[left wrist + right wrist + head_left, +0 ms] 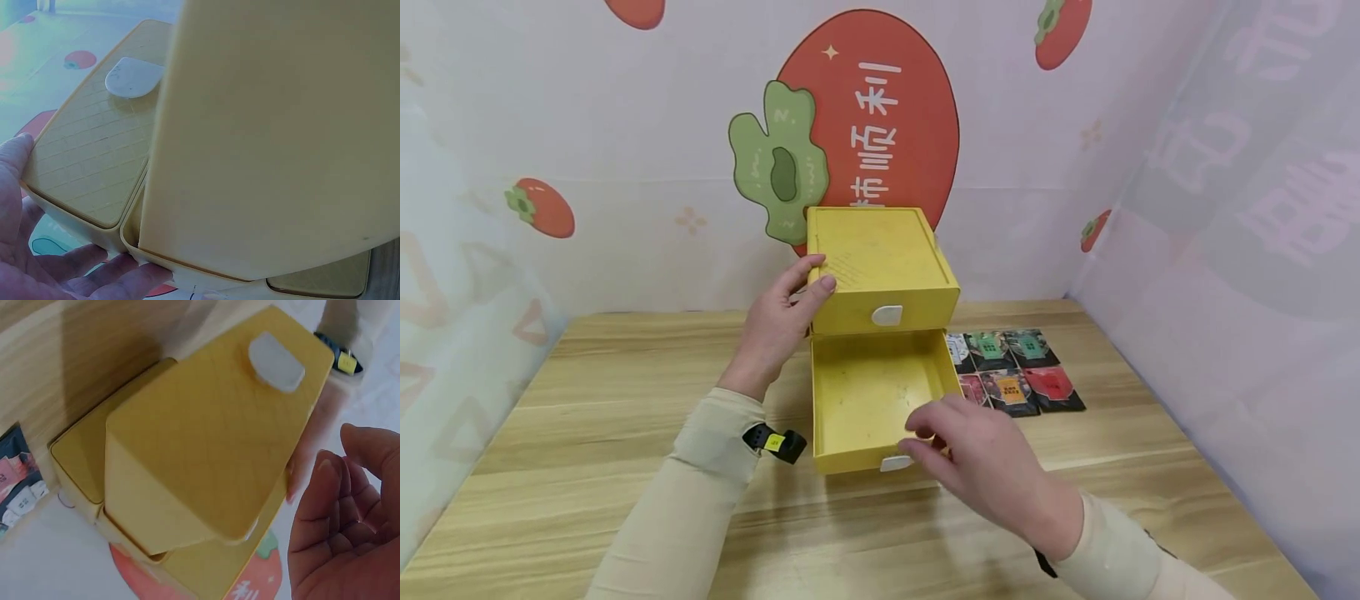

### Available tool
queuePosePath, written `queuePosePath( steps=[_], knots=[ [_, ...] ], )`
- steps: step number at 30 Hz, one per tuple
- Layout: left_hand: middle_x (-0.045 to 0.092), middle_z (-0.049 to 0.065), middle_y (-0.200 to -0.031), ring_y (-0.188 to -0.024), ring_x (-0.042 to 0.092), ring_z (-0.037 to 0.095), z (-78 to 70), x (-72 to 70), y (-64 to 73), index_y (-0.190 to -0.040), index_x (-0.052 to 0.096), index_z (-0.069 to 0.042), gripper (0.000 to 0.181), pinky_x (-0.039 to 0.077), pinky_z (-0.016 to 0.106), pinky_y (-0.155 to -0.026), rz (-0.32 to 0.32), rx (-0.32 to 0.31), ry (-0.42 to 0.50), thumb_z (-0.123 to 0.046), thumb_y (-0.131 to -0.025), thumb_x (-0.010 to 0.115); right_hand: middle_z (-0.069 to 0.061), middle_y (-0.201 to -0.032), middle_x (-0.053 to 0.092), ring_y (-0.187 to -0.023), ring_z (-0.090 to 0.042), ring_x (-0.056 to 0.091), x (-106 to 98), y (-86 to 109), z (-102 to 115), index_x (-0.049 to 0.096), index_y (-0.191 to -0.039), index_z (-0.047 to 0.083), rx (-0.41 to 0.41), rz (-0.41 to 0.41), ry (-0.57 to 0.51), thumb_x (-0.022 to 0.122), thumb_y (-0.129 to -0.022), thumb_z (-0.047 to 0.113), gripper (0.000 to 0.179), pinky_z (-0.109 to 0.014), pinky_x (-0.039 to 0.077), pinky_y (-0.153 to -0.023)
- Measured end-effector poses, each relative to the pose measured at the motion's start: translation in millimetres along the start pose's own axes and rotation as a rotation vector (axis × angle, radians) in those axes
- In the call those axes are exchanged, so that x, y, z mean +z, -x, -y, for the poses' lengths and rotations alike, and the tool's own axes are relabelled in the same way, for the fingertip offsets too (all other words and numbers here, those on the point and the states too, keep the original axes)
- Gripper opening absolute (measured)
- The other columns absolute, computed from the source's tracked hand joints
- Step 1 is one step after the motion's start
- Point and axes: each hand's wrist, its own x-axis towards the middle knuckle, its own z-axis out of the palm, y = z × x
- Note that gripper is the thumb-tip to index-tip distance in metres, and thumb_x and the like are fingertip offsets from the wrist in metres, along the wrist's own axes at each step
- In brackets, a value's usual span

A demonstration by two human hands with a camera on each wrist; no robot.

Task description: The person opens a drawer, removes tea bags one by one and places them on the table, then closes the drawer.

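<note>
the head view is bright and evenly lit, with soft shadows below the open drawer (pixel 850 461), a pale sheen on the table (pixel 587 417) and a washed-out right wall (pixel 1240 275). the left wrist view looks dim and bluish, palest upper left; the right wrist view is muted, shadows darkening the table.

A wood-grain table (pixel 587 400) is carrying a yellow drawer unit (pixel 880 250), which is standing toward its far edge. Flat packets (pixel 1009 393) (red, orange and green among their colors) are lying in two rows beside it.
</note>
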Motion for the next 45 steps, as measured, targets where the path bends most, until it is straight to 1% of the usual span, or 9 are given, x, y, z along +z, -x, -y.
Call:
queuePosePath(
  steps=[4, 7, 13, 17, 20, 24, 30, 37, 45],
  knots=[
    [0.043, 0.003, -0.163, -0.142, 0.051, 0.029, -0.4, -0.9, 0.6, -0.154, 0.05, -0.038, 0.063, 0.049, 0.052, -0.108, -0.002, -0.003, -0.006, -0.065, -0.098, 0.06, 0.007, -0.083, 0.069, -0.067, -0.004, 0.063, 9.6, 4.2, 9.0, 0.072, -0.094, 0.017, -0.115, -0.011, 0.166, 0.089, -0.083, 0.021, 0.021, -0.017, 0.051, -0.056],
    [0.044, 0.003, -0.162, -0.141, 0.053, 0.029, 0.4, 0.3, 0.2, -0.154, 0.05, -0.038, 0.063, 0.049, 0.052, -0.108, -0.001, -0.005, -0.004, -0.065, -0.098, 0.061, 0.007, -0.081, 0.069, -0.064, -0.005, 0.063, 14.6, 8.8, 11.7, 0.073, -0.092, 0.018, -0.141, 0.001, 0.27, 0.091, -0.081, 0.023, 0.022, -0.02, 0.052, -0.053],
    [0.045, 0.004, -0.161, -0.138, 0.055, 0.028, 0.4, 3.0, 0.5, -0.154, 0.05, -0.037, 0.064, 0.049, 0.052, -0.108, 0.004, -0.005, 0.014, -0.065, -0.097, 0.061, 0.005, -0.085, 0.07, -0.066, -0.008, 0.066, 18.6, 17.0, 12.6, 0.073, -0.096, 0.017, -0.167, 0.021, 0.337, 0.09, -0.082, 0.022, 0.023, -0.026, 0.056, -0.055],
    [0.045, 0.004, -0.161, -0.138, 0.056, 0.028, 0.2, 3.7, 1.2, -0.154, 0.05, -0.037, 0.064, 0.05, 0.051, -0.107, 0.005, -0.004, 0.017, -0.065, -0.097, 0.061, 0.004, -0.088, 0.072, -0.068, -0.01, 0.069, 20.7, 21.0, 12.3, 0.071, -0.099, 0.014, -0.22, 0.015, 0.346, 0.07, -0.101, 0.019, 0.006, -0.028, 0.058, -0.058],
    [0.046, 0.003, -0.161, -0.137, 0.057, 0.027, 0.5, 3.2, 2.1, -0.154, 0.05, -0.037, 0.065, 0.053, 0.048, -0.102, -0.001, -0.009, 0.019, -0.065, -0.097, 0.061, 0.002, -0.088, 0.072, -0.069, -0.011, 0.069, 23.9, 22.3, 11.9, 0.07, -0.1, 0.013, -0.242, 0.011, 0.353, 0.047, -0.113, 0.022, 0.028, -0.028, 0.059, -0.06],
    [0.046, 0.002, -0.161, -0.137, 0.057, 0.026, 1.0, 1.8, 3.0, -0.154, 0.05, -0.038, 0.064, 0.053, 0.046, -0.097, -0.006, -0.016, 0.019, -0.066, -0.097, 0.061, 0.002, -0.088, 0.07, -0.068, -0.011, 0.067, 27.1, 22.9, 11.3, 0.069, -0.098, 0.013, -0.24, 0.003, 0.36, 0.041, -0.115, 0.024, 0.034, -0.028, 0.057, -0.057],
    [0.046, 0.003, -0.161, -0.137, 0.057, 0.028, -0.6, 1.6, 4.0, -0.154, 0.05, -0.037, 0.064, 0.052, 0.05, -0.105, -0.007, -0.004, 0.02, -0.065, -0.097, 0.061, 0.002, -0.085, 0.068, -0.065, -0.011, 0.065, 28.6, 20.3, 10.9, 0.069, -0.097, 0.014, -0.237, -0.011, 0.366, 0.032, -0.117, 0.023, 0.043, -0.027, 0.055, -0.055],
    [0.046, 0.005, -0.161, -0.138, 0.055, 0.028, -2.9, 0.8, 5.2, -0.153, 0.052, -0.037, 0.062, 0.05, 0.05, -0.108, -0.025, -0.004, -0.003, -0.065, -0.098, 0.06, 0.0, -0.083, 0.068, -0.063, -0.012, 0.064, 29.1, 9.2, 6.5, 0.068, -0.093, 0.013, -0.214, -0.016, 0.38, 0.062, -0.103, 0.011, 0.011, -0.028, 0.053, -0.051],
    [0.046, 0.005, -0.16, -0.137, 0.056, 0.029, -3.8, 1.1, 5.6, -0.153, 0.052, -0.036, 0.063, 0.05, 0.051, -0.107, -0.025, -0.003, 0.011, -0.065, -0.098, 0.061, -0.002, -0.082, 0.068, -0.06, -0.013, 0.063, 35.9, -5.9, -7.3, 0.069, -0.091, 0.012, -0.189, -0.022, 0.41, 0.078, -0.093, 0.01, 0.009, -0.029, 0.048, -0.044]
  ],
)
